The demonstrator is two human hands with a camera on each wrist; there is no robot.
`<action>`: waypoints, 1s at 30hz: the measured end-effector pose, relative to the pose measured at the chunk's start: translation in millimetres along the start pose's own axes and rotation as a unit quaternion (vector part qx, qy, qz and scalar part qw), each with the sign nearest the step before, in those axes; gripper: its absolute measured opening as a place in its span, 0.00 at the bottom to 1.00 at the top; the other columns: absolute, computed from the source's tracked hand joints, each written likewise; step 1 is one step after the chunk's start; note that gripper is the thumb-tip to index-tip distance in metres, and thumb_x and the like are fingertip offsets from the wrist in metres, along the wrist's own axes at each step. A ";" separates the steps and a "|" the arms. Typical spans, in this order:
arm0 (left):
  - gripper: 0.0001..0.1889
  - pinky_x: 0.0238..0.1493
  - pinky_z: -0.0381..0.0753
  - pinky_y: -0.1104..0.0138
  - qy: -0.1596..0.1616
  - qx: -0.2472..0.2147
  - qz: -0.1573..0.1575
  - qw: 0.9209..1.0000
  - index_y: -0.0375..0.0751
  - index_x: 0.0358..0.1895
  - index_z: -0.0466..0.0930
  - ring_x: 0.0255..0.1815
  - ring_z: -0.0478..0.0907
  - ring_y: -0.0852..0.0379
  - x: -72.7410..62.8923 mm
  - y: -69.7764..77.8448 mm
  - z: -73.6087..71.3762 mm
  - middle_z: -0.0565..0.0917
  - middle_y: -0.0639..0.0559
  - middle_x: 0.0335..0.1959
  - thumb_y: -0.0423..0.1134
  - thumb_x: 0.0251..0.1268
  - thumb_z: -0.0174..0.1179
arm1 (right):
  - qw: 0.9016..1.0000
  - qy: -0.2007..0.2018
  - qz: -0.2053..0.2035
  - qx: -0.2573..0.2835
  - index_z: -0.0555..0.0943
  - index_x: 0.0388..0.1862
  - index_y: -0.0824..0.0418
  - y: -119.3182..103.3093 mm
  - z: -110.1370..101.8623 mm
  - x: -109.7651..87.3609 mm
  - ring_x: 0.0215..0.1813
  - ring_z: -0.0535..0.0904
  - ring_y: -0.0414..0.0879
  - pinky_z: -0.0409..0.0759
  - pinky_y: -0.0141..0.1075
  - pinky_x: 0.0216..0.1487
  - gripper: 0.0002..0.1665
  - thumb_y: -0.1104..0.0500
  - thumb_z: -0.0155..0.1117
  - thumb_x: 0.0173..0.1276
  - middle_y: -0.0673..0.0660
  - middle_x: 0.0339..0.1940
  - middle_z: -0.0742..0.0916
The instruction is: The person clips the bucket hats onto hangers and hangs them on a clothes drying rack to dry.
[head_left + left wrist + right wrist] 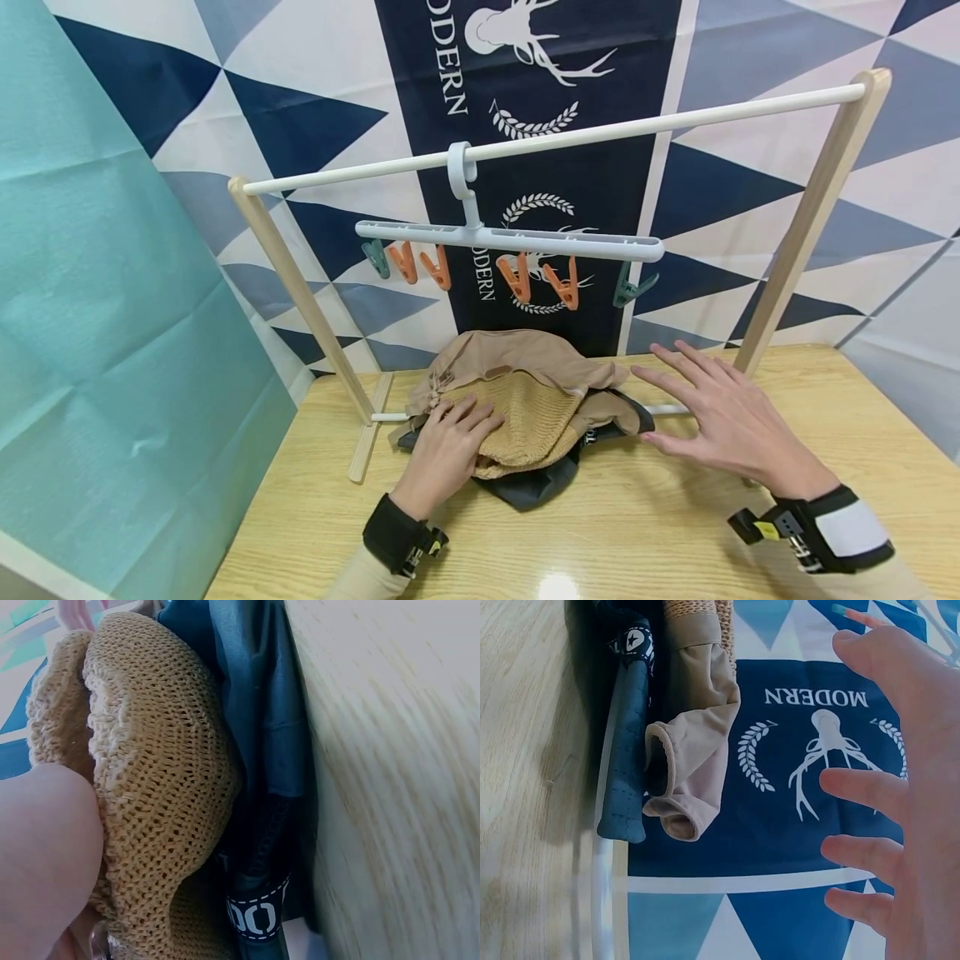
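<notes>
Hanger (pixel 487 239) of pale blue-grey plastic, a long straight bar with a curved hook (pixel 459 171), hangs from the white upper rod (pixel 660 125) of a frame with light wooden end posts (pixel 806 225); the hook loops over the rod, which leaves the bar well above the pale wood-grain table (pixel 630 533). Two teal plastic clips (pixel 377 258), one near each bar end, and four orange plastic clips (pixel 514 279) between them hang below the bar with nothing in them, presumably spaced so that cloth can be held at several points. Beneath the hanger, a tan open-knit cap-like item (pixel 536 421) lies in a pile, with a smooth beige cloth item (pixel 517 350) behind and beside it and a dark, smooth cloth item (pixel 532 487) under it, lowest against the table. Keeping the pile directly below the clips probably shortens any lift. The left hand (pixel 446 450) rests on the left part of the knit with its fingers a little apart, apparently to steady the loose stack; its thumb (pixel 45 855) lies against the knit edge, but whether it pinches the fabric cannot be told from the close view. The right hand (pixel 720 412) holds nothing: its fingers and thumb are spread wide, apart from the pile's right end, a posture suited to taking in bulky cloth.
</notes>
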State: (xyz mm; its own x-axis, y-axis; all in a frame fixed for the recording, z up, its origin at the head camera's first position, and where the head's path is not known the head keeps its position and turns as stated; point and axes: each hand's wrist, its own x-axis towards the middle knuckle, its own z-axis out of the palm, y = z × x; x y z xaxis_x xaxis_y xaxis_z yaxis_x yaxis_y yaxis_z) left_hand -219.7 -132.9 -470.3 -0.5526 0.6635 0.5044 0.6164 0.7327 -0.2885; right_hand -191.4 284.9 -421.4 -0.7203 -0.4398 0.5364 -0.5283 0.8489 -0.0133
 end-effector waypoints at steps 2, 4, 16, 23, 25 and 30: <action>0.30 0.69 0.84 0.55 0.003 0.002 0.001 1.000 0.57 0.68 0.89 0.72 0.87 0.48 -0.1 -0.1 0.2 0.92 0.55 0.68 0.37 0.61 0.84 | 1.000 0.002 -0.001 -0.001 0.77 0.84 0.40 0.3 0.1 0.1 0.83 0.75 0.69 0.75 0.75 0.72 0.57 0.24 0.81 0.57 0.60 0.87 0.78; 0.30 0.69 0.84 0.55 0.006 0.003 0.001 1.000 0.57 0.68 0.89 0.72 0.88 0.48 0.0 -0.2 0.3 0.92 0.55 0.68 0.37 0.61 0.85 | 1.000 0.004 -0.001 0.000 0.77 0.83 0.40 0.5 0.0 0.3 0.83 0.76 0.69 0.76 0.75 0.72 0.57 0.24 0.80 0.57 0.59 0.87 0.79; 0.30 0.68 0.85 0.54 0.021 0.005 0.001 1.000 0.56 0.67 0.89 0.71 0.89 0.49 0.7 -0.1 -1.2 0.93 0.55 0.67 0.35 0.61 0.84 | 1.000 0.003 0.000 -0.001 0.79 0.82 0.42 0.1 -0.7 -0.2 0.82 0.76 0.70 0.76 0.75 0.71 0.56 0.24 0.80 0.57 0.60 0.87 0.79; 0.32 0.66 0.87 0.53 0.040 0.005 -0.006 0.999 0.55 0.68 0.89 0.68 0.91 0.50 0.9 -1.4 -3.4 0.93 0.54 0.66 0.38 0.59 0.86 | 1.000 0.001 0.005 0.001 0.77 0.83 0.39 -0.8 -0.8 -0.1 0.84 0.74 0.68 0.73 0.76 0.73 0.56 0.24 0.79 0.58 0.59 0.88 0.78; 0.31 0.66 0.88 0.53 0.044 -0.001 -0.012 0.999 0.55 0.67 0.89 0.67 0.91 0.51 1.1 -1.5 -4.0 0.93 0.54 0.66 0.38 0.60 0.86 | 1.000 -0.001 0.006 0.001 0.77 0.84 0.39 -1.2 -1.1 -0.1 0.84 0.74 0.69 0.73 0.76 0.73 0.56 0.24 0.80 0.58 0.59 0.88 0.78; 0.28 0.65 0.89 0.51 0.060 -0.031 -0.021 0.997 0.55 0.66 0.89 0.65 0.93 0.50 2.3 -1.8 -4.2 0.94 0.53 0.64 0.29 0.64 0.79 | 1.000 -0.006 0.008 0.001 0.77 0.83 0.39 -2.7 -1.6 -0.1 0.82 0.76 0.71 0.74 0.76 0.73 0.56 0.25 0.80 0.57 0.60 0.87 0.79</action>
State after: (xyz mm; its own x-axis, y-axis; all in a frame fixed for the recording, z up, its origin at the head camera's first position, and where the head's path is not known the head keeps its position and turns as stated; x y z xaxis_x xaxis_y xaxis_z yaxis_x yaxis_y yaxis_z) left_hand -219.7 -133.4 -465.2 -0.5095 0.6065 0.6104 0.6296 0.7463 -0.2159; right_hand -189.2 283.1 -420.1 -0.7346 -0.4294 0.5254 -0.5171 0.8556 -0.0238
